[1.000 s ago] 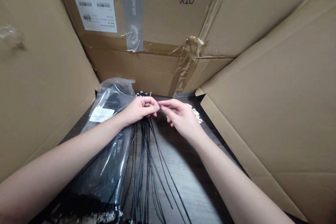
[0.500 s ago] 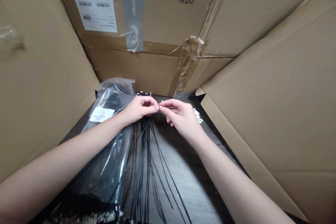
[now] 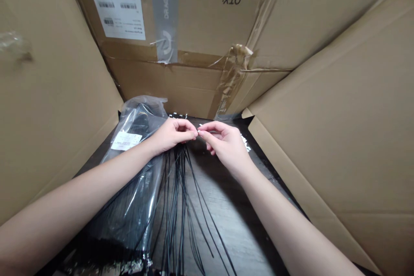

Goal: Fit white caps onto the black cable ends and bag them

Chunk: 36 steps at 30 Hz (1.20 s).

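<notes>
A sheaf of long thin black cable ties [image 3: 177,198] hangs from under my left hand [image 3: 172,134] and fans out over the dark table. My left hand is closed over their upper part. My right hand [image 3: 224,144] pinches a small end piece at the fingertips, touching my left fingertips; its exact shape is hidden. Small white-tipped tie ends [image 3: 245,142] lie beyond my right hand. A clear plastic bag [image 3: 131,198] of black ties with a white label [image 3: 126,140] lies under my left forearm.
Brown cardboard flaps [image 3: 336,108] stand at the right, and another flap [image 3: 48,95] at the left. A taped carton wall [image 3: 168,86] with a barcode label [image 3: 117,10] closes off the back. The dark wood-grain table [image 3: 226,207] lies beneath the ties.
My fingertips have drawn slightly closer together at the pinch point. The ties, the bag and the cardboard have shifted little, apart from a slight change in the head camera's view.
</notes>
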### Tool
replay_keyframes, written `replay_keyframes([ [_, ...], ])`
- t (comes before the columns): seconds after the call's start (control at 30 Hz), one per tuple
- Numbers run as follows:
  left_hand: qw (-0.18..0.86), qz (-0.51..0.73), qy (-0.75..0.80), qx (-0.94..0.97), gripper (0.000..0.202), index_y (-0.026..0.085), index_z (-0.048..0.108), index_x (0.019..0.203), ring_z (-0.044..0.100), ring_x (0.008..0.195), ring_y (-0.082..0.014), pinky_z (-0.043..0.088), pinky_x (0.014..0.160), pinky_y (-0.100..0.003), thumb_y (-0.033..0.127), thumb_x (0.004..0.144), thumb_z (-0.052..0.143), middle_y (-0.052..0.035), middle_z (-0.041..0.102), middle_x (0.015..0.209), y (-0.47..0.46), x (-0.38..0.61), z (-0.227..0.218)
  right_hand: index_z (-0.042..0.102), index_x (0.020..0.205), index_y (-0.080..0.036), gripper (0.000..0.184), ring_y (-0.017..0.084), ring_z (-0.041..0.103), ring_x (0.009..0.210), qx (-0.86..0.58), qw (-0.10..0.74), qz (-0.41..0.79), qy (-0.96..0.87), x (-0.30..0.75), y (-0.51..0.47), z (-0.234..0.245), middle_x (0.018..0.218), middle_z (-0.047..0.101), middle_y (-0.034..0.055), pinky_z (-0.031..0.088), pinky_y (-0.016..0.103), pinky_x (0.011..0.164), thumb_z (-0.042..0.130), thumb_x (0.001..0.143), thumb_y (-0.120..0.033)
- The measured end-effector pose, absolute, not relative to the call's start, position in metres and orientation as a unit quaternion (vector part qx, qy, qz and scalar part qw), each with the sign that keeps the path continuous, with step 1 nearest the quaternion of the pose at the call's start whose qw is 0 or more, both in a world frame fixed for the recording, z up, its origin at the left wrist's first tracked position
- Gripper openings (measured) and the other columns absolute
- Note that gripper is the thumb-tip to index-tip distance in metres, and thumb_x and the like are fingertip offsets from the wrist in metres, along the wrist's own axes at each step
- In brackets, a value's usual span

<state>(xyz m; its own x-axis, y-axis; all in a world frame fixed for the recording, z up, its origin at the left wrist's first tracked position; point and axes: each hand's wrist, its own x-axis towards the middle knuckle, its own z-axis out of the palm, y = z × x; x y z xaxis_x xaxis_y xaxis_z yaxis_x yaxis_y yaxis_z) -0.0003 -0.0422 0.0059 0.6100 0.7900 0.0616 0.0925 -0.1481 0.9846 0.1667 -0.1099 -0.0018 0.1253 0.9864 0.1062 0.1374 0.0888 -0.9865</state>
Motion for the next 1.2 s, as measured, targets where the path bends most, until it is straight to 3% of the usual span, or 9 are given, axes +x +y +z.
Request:
replay_keyframes([
  [0.5, 0.562, 0.302, 0.326, 0.698, 0.019, 0.013, 0.071, 0.071, 0.055, 0.061, -0.011, 0.044, 0.064, -0.026, 0.031, 0.068, 0.079, 0.0003, 0.065, 0.064, -0.0417, -0.0002, 0.0056, 0.071, 0.082, -0.015, 0.037, 0.01, 0.049, 0.046, -0.537, 0.532, 0.432, -0.492, 0.1671, -0.109, -0.0042, 0.053, 0.056, -0.0016, 0.04, 0.021, 0.04, 0.077, 0.069, -0.049],
  [1.03, 0.565, 0.3, 0.324, 0.697, 0.014, 0.013, 0.073, 0.072, 0.06, 0.064, -0.0124, 0.047, 0.067, -0.026, 0.026, 0.069, 0.076, -0.0026, 0.071, 0.069, -0.0405, -0.0006, 0.0047, 0.071, 0.078, -0.014, 0.03, 0.007, 0.043, 0.042, -0.528, 0.531, 0.491, -0.445, 0.1665, -0.1094, -0.0054, 0.052, 0.053, -0.0031, 0.035, 0.02, 0.036, 0.078, 0.069, -0.042],
  [1.2, 0.562, 0.292, 0.326, 0.702, 0.013, 0.013, 0.073, 0.072, 0.059, 0.064, -0.0117, 0.046, 0.066, -0.025, 0.027, 0.07, 0.074, -0.0022, 0.071, 0.068, -0.0399, -0.0013, 0.0052, 0.071, 0.076, -0.014, 0.032, 0.007, 0.043, 0.045, -0.511, 0.547, 0.522, -0.408, 0.1645, -0.1091, -0.0035, 0.058, 0.059, -0.0006, 0.035, 0.019, 0.035, 0.082, 0.061, -0.04],
])
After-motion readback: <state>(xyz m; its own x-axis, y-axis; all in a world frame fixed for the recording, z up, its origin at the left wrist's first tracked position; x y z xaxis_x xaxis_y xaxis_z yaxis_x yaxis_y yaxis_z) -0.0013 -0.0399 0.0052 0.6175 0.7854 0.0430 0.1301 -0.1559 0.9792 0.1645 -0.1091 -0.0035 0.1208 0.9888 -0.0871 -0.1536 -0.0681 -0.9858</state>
